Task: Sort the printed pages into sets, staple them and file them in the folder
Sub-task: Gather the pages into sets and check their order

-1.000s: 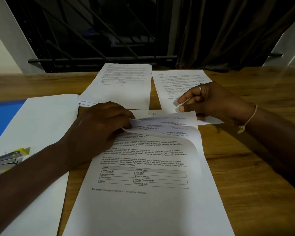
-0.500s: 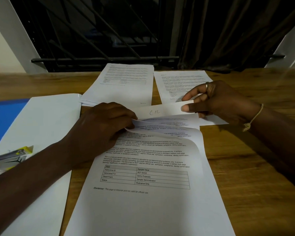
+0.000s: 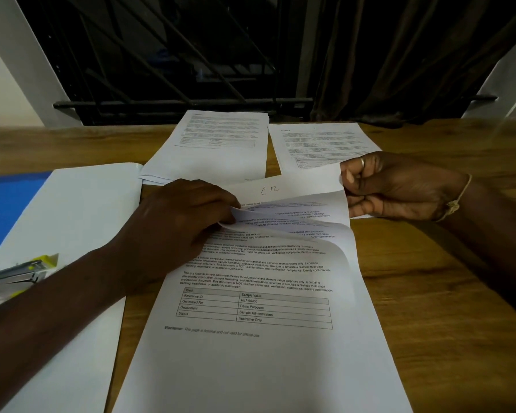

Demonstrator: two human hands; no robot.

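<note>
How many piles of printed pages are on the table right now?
3: the near pile with lifted sheets, the back centre pile, the back right pile. More sheets may lie hidden beneath.

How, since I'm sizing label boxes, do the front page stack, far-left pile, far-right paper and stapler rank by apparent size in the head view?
1. front page stack, though it lies nearest the camera.
2 and 3. far-left pile and far-right paper: alike, and the right hand covers part of the paper, so unranked.
4. stapler.

Left hand (image 3: pixel 176 225) pinches page corners (image 3: pixel 241 219); right hand (image 3: pixel 399 189) grips lifted sheet (image 3: pixel 298 186).
</note>
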